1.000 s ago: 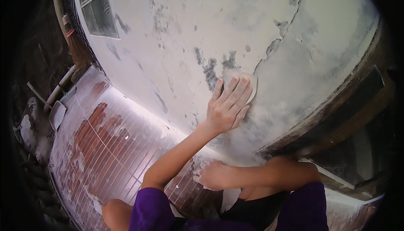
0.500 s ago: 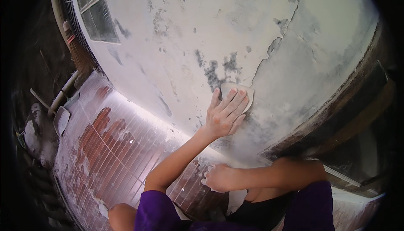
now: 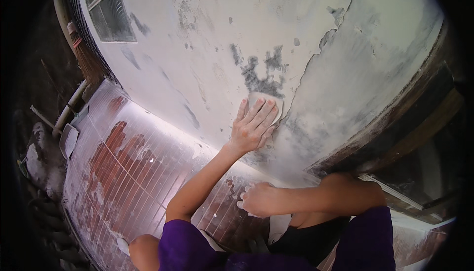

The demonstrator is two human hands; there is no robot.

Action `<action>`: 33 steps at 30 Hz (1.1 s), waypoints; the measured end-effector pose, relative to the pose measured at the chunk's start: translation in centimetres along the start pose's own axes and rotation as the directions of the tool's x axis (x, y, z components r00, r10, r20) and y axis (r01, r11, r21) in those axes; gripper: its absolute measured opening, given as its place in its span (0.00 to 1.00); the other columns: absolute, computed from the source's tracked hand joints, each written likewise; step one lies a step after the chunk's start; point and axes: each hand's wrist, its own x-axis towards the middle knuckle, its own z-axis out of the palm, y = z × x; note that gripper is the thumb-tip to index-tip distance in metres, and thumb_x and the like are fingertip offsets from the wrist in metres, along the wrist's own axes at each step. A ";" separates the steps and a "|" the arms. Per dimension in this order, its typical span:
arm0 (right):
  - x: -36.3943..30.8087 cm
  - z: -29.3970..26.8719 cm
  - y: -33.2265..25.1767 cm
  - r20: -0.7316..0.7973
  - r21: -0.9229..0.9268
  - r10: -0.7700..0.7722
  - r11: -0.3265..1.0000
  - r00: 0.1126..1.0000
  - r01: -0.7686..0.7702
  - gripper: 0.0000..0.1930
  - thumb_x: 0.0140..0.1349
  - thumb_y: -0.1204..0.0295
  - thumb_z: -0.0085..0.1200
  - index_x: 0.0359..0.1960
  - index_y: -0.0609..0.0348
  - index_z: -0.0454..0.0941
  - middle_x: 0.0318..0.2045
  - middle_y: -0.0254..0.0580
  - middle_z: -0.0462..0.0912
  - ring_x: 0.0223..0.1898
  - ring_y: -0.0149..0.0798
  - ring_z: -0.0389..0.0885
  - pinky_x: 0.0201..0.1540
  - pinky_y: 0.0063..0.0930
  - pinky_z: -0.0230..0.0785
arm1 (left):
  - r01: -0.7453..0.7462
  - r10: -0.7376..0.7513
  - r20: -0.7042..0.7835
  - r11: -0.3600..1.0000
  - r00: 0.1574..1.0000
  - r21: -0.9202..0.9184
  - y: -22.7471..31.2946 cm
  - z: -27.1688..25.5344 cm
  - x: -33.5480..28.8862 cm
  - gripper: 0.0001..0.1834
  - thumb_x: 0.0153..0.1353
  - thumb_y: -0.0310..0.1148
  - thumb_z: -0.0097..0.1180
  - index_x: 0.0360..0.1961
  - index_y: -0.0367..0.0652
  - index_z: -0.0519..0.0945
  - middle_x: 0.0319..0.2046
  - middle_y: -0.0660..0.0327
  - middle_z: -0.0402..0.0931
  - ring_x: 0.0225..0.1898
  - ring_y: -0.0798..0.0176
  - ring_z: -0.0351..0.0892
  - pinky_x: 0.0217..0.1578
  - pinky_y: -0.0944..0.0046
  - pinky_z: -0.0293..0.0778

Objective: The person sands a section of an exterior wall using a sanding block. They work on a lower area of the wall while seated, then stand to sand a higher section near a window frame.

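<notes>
My left hand (image 3: 252,128) presses a pale, dusty sheet that looks like sandpaper (image 3: 265,104) flat against the white wall (image 3: 207,49). Its fingers lie stretched over the sheet, and a bit of the sheet shows below the thumb. Just above is a dark grey worn patch (image 3: 261,78), and a jagged crack (image 3: 310,61) runs up the wall to the right. My right hand (image 3: 257,200), dusted white, is curled closed in front of my body near the wall's foot. Whatever its fingers may hold is hidden.
Reddish-brown floor tiles (image 3: 116,147) lie under white dust. At the left are a broom (image 3: 81,49) and a dustpan (image 3: 69,140). A window (image 3: 109,12) sits at the wall's upper left. On the right, a dark opening (image 3: 410,147) borders the wall.
My left hand and the sandpaper have slid a little left and slightly down along the wall, uncovering more of the crack. My right hand stays closed in nearly the same place.
</notes>
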 end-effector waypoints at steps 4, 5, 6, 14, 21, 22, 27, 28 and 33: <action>-0.3 -0.7 0.0 0.135 0.005 0.044 0.999 0.990 -0.045 0.13 0.53 0.65 0.59 0.39 0.55 0.83 0.36 0.42 0.85 0.39 0.45 0.85 0.38 0.42 0.75 | -0.197 0.196 0.139 0.980 0.971 -0.005 -1.0 1.0 -7.7 0.26 0.63 0.40 0.52 0.64 0.53 0.74 0.65 0.71 0.69 0.69 0.64 0.63 0.72 0.47 0.46; -0.3 -1.1 0.1 0.231 -0.004 0.068 0.998 0.970 -0.069 0.15 0.57 0.62 0.58 0.43 0.55 0.81 0.37 0.43 0.84 0.42 0.46 0.84 0.43 0.42 0.73 | -0.282 0.274 0.147 0.959 0.950 0.034 -1.4 0.9 -9.0 0.27 0.63 0.40 0.52 0.64 0.54 0.73 0.66 0.73 0.68 0.68 0.66 0.63 0.72 0.48 0.46; -0.2 -1.5 0.1 0.300 -0.019 0.089 0.996 0.950 -0.088 0.18 0.60 0.59 0.57 0.48 0.56 0.79 0.39 0.44 0.83 0.44 0.47 0.83 0.48 0.42 0.71 | -0.289 0.283 0.265 0.957 0.922 -0.019 -2.1 0.9 -9.8 0.28 0.62 0.40 0.52 0.65 0.55 0.72 0.66 0.75 0.67 0.68 0.69 0.63 0.72 0.49 0.47; 0.7 -0.9 0.4 0.179 -0.036 0.054 0.998 0.982 -0.049 0.11 0.53 0.64 0.60 0.36 0.54 0.84 0.36 0.40 0.85 0.40 0.44 0.85 0.45 0.39 0.71 | -0.332 0.354 0.357 0.935 0.865 -0.124 -2.1 0.0 -8.3 0.29 0.60 0.41 0.55 0.65 0.58 0.71 0.66 0.78 0.67 0.64 0.75 0.66 0.65 0.60 0.60; 2.2 0.6 0.6 0.175 -0.030 0.033 0.999 0.984 -0.028 0.09 0.48 0.66 0.63 0.31 0.52 0.87 0.35 0.37 0.87 0.38 0.43 0.86 0.41 0.39 0.71 | -0.434 0.495 0.497 0.868 0.712 -0.242 -3.5 0.6 -11.4 0.33 0.65 0.39 0.49 0.72 0.57 0.60 0.71 0.77 0.58 0.70 0.74 0.58 0.71 0.60 0.51; 2.3 0.5 0.6 0.202 -0.020 0.036 0.999 0.979 -0.032 0.09 0.48 0.67 0.63 0.32 0.52 0.87 0.36 0.37 0.87 0.39 0.43 0.86 0.42 0.39 0.71 | -0.433 0.511 0.472 0.859 0.718 -0.272 -3.7 0.7 -11.6 0.33 0.65 0.39 0.49 0.72 0.57 0.60 0.71 0.77 0.58 0.70 0.74 0.58 0.71 0.61 0.51; 2.7 -0.5 1.3 0.286 -0.023 0.027 1.000 0.958 -0.022 0.12 0.49 0.66 0.63 0.36 0.53 0.87 0.40 0.39 0.86 0.43 0.44 0.85 0.47 0.40 0.71 | -0.278 0.373 0.454 0.924 0.809 -0.263 -2.0 0.0 -11.9 0.33 0.64 0.38 0.50 0.71 0.51 0.62 0.72 0.74 0.57 0.72 0.70 0.56 0.72 0.59 0.50; 2.8 -0.6 1.4 0.269 -0.016 0.042 0.999 0.962 -0.039 0.12 0.50 0.66 0.62 0.37 0.53 0.86 0.40 0.39 0.86 0.44 0.44 0.85 0.48 0.40 0.71 | -0.259 0.359 0.465 0.929 0.810 -0.265 -1.3 -0.4 -12.2 0.33 0.63 0.38 0.50 0.70 0.50 0.63 0.72 0.72 0.58 0.72 0.69 0.56 0.72 0.58 0.50; 2.3 -1.7 2.6 0.172 0.020 0.042 0.999 0.984 -0.047 0.13 0.55 0.64 0.59 0.39 0.57 0.84 0.37 0.42 0.86 0.43 0.45 0.85 0.47 0.44 0.74 | -0.087 0.235 0.452 0.942 0.861 -0.324 -0.5 -3.3 -12.6 0.33 0.61 0.36 0.52 0.68 0.43 0.65 0.69 0.62 0.62 0.71 0.60 0.59 0.71 0.53 0.53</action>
